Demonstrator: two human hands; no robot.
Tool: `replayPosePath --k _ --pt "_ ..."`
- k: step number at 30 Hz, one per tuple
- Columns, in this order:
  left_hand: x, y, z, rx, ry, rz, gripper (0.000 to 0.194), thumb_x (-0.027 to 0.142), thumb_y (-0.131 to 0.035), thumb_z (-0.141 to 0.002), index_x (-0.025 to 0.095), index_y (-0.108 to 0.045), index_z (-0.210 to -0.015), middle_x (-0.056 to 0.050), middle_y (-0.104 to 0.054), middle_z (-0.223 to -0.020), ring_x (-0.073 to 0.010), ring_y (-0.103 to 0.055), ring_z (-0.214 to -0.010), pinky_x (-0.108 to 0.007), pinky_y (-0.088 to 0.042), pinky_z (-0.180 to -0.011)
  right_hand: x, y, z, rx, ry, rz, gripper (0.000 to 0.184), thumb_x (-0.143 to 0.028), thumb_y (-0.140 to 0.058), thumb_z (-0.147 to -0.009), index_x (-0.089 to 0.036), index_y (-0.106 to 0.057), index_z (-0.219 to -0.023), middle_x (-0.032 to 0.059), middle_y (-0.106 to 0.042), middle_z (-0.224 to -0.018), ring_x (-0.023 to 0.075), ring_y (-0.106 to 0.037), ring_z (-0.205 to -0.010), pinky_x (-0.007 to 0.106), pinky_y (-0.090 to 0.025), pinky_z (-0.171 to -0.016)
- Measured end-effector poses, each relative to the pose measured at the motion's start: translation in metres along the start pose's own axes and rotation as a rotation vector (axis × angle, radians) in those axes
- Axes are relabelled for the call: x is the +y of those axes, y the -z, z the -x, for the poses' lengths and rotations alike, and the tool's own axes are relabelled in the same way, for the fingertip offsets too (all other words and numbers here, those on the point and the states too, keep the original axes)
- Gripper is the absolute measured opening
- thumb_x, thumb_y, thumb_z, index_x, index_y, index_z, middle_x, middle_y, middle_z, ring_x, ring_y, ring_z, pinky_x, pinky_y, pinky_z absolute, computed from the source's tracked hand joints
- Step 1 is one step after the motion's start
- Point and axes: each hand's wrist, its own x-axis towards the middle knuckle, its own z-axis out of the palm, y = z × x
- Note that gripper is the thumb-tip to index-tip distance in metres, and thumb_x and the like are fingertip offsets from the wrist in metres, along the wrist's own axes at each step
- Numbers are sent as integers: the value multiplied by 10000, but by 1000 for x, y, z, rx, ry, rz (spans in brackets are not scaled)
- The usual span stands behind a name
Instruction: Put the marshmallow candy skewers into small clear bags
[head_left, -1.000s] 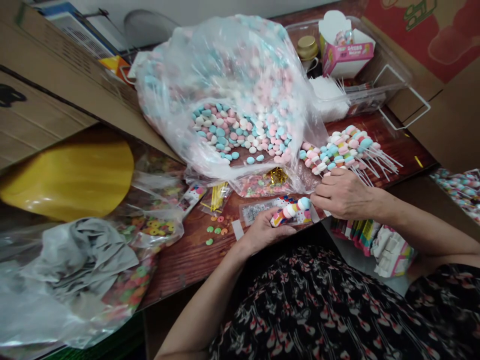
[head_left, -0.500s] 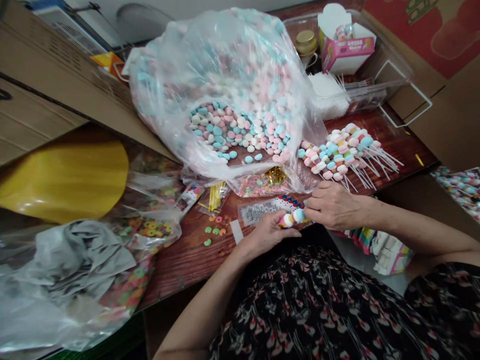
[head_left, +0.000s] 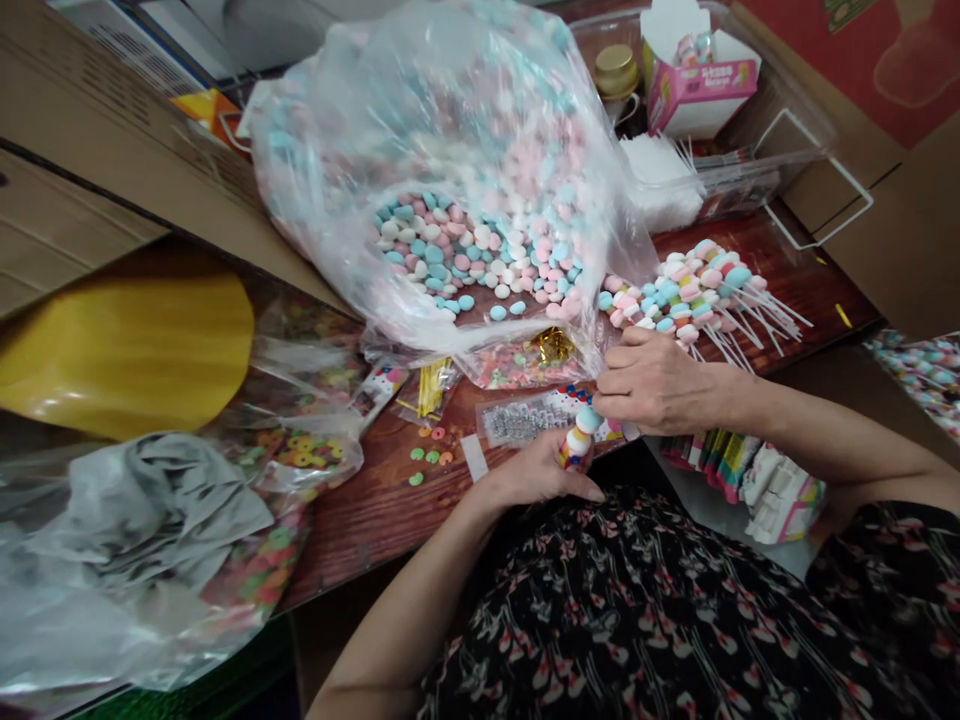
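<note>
My left hand (head_left: 536, 470) is closed around a short stack of marshmallow candies (head_left: 579, 437), with blue on top, white below and yellow and red lower down. The stack tilts upward, and its lower end is hidden in my palm. My right hand (head_left: 645, 385) is just right of the blue top, fingers pinched together; what they hold is hidden. Beneath the hands lies a clear packet of silvery pieces (head_left: 517, 422). Finished-looking marshmallow sticks (head_left: 694, 290) are piled beyond my right hand.
A big clear bag of pink, white and blue marshmallows (head_left: 465, 260) lies open at the back. Loose gummy rings (head_left: 431, 456) and a bundle of yellow ties (head_left: 433, 388) lie left of my hands. A clear bin (head_left: 802, 140) stands back right, beside white sticks (head_left: 660, 180).
The stack in my left hand has turned from lying nearly level to pointing up. My right hand has moved slightly up and left, and the view has shifted a little.
</note>
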Motion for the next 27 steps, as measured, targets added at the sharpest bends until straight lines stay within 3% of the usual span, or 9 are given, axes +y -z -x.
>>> replayPosePath --k 5,10,15,19,23,27 --pt "-3 0 2 -84 69 204 444 322 -871 -547 171 -481 -697 76 -508 -560 -77 -425 -490 -213 -331 -480 -1 -3 4 -12 -7 -43 259 -167 -432 -925 -201 -572 -710 -17 -540 -638 155 -369 -696 340 -179 -688" --pt "-4 2 -4 12 56 179 429 284 -856 -571 172 -498 -779 96 -454 -591 -68 -386 -510 -205 -334 -490 -7 -6 11 -163 -50 -151 166 -181 -472 -866 -202 -567 -731 -17 -553 -645 149 -377 -669 343 -188 -697" --pt "-7 1 -13 131 -117 27 335 250 -805 -647 142 -593 -884 50 -527 -747 -101 -454 -688 -237 -393 -668 -19 -15 9 -209 -147 -102 107 -181 -516 -842 -182 -589 -763 5 -617 -705 138 -374 -648 341 -173 -680" --pt "-7 6 -9 252 -164 -8 470 243 -824 -637 156 -607 -1044 -1 -610 -924 -150 -534 -862 -266 -423 -793 -19 -16 10 -98 -131 -36 188 -181 -482 -905 -187 -599 -758 7 -604 -692 151 -392 -693 344 -186 -695" --pt "-2 18 4 198 -148 167 849 204 -861 -590 236 -455 -1335 -52 -620 -1162 -185 -559 -1063 -299 -437 -903 -13 -16 18 62 -135 4 234 -158 -457 -913 -202 -615 -746 -10 -579 -665 158 -397 -730 350 -219 -732" --pt "2 29 12 102 -18 154 784 201 -868 -555 226 -530 -1263 -24 -667 -1001 -166 -608 -904 -292 -481 -794 -15 -28 29 207 -215 -9 193 -173 -484 -896 -218 -640 -791 -21 -610 -693 154 -417 -742 348 -240 -735"
